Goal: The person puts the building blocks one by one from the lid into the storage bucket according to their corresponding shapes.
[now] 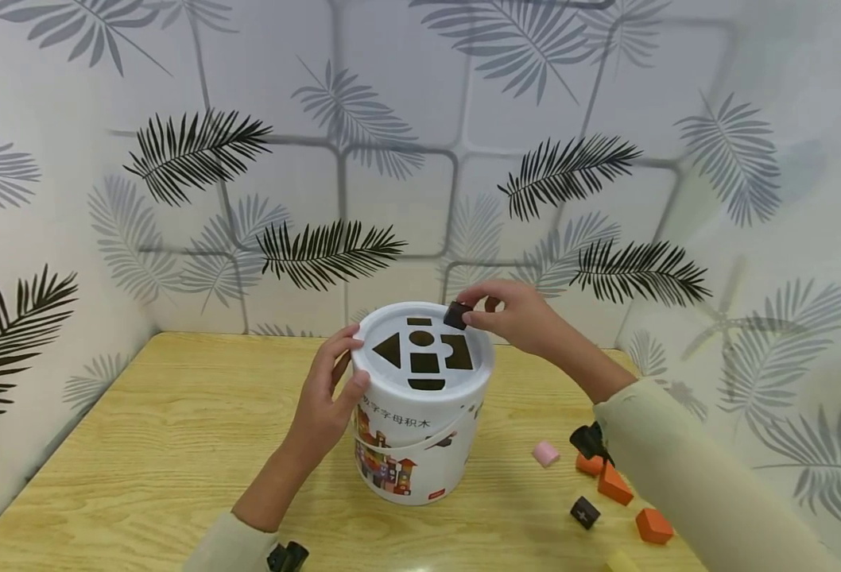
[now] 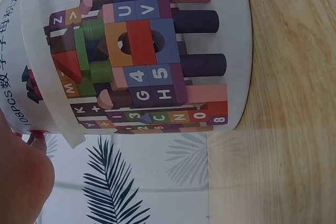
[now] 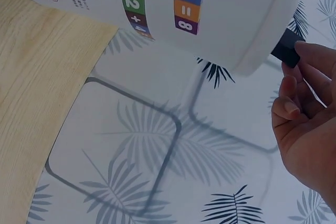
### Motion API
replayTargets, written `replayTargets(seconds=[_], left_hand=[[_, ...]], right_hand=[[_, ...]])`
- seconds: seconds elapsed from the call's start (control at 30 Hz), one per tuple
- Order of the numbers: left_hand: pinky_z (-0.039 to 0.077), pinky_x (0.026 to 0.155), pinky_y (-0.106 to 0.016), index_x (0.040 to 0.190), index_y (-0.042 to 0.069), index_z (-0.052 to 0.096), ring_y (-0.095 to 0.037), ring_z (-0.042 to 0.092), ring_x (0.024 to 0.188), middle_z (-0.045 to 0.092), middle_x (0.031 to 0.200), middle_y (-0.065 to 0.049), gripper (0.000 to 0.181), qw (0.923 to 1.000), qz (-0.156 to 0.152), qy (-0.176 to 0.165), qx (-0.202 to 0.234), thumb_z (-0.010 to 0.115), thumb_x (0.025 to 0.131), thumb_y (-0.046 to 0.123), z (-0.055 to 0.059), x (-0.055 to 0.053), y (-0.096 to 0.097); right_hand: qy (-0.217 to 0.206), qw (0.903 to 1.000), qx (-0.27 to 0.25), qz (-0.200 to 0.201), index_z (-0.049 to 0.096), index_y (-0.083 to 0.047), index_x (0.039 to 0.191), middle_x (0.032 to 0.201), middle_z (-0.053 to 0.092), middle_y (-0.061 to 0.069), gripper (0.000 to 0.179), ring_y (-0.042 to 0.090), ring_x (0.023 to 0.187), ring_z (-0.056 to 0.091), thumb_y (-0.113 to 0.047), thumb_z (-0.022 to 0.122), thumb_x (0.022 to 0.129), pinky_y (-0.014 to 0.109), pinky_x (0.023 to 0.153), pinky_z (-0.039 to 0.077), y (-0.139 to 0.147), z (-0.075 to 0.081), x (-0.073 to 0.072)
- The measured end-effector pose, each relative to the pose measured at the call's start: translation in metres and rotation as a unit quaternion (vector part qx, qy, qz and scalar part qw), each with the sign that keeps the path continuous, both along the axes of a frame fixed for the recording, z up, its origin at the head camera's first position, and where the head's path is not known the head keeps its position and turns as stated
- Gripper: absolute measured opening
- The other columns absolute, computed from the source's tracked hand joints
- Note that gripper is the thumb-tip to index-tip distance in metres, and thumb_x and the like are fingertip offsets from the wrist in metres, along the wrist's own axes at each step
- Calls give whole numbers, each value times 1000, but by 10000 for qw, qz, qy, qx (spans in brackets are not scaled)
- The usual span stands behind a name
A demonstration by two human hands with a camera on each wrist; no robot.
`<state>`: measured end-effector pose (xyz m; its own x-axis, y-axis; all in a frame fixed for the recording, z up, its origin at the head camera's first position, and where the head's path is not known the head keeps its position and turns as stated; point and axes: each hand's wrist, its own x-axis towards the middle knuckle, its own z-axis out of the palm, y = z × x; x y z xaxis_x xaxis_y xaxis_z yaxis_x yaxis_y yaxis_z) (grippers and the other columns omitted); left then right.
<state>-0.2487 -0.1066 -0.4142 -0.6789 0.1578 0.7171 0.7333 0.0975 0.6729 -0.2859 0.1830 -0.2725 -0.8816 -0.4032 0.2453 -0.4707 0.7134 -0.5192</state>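
Your left hand (image 1: 326, 397) grips the white bucket (image 1: 431, 470), fingers bent round the rim; best keep it braced. Right of those fingers: cutout lid (image 1: 389, 380). Your right hand (image 1: 522, 314) pinches the black block (image 1: 456, 314) at its fingertips (looks tilted; square it to a cutout).

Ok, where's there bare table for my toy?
The table is bare between the left arm and left wall; a smaller gap lies between bucket and pink block. Crowded by the right sleeve: orange blocks, one black block.
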Motion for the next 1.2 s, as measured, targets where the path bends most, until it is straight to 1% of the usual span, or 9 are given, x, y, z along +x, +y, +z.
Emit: replayTargets(seconds=[0.23,0.47,0.63,0.77,1.0,1.2], left_hand=[[33,120,-25,137,5,45,-28,34,148,37,157,-11,40,10000,-18,22,4,55,98,2,0,-1,0],[33,120,-28,137,5,45,-30,34,148,36,157,-11,40,10000,-37,-24,-40,56,99,5,2,1,2],[33,120,-26,137,5,45,-29,33,149,36,157,-11,40,10000,-8,-35,-30,56,99,5,1,1,1],[33,120,-24,137,5,45,-29,33,149,36,157,-11,40,10000,-12,-45,-23,56,99,4,1,0,0],[33,120,-24,137,4,45,-27,33,149,36,158,-9,40,10000,38,-64,-24,56,99,4,0,0,0],[32,120,-24,137,5,45,-29,33,149,36,157,-10,39,10000,-15,-89,-13,56,99,6,0,1,0]], right_hand=[[95,9997,155,171,72,-13,119,110,71,4,26,22,92,59,-20,69,95,33,75,51,-28,-2,-17],[96,9997,143,186,73,-13,116,107,71,4,23,22,87,58,-16,69,94,31,73,50,-38,-6,-28],[14,9998,114,165,73,-13,116,109,71,4,22,21,87,56,-16,69,94,31,74,49,-43,-9,-31],[-30,9998,92,164,73,-12,116,110,72,5,22,21,87,56,-17,69,95,31,75,49,-47,-9,-30],[25,9998,147,144,74,-14,117,111,71,4,23,20,87,55,-19,69,95,30,73,49,-52,-10,-31],[33,9999,115,42,73,-14,117,112,70,3,22,20,87,54,-20,69,95,31,73,49,-53,-12,-31]])
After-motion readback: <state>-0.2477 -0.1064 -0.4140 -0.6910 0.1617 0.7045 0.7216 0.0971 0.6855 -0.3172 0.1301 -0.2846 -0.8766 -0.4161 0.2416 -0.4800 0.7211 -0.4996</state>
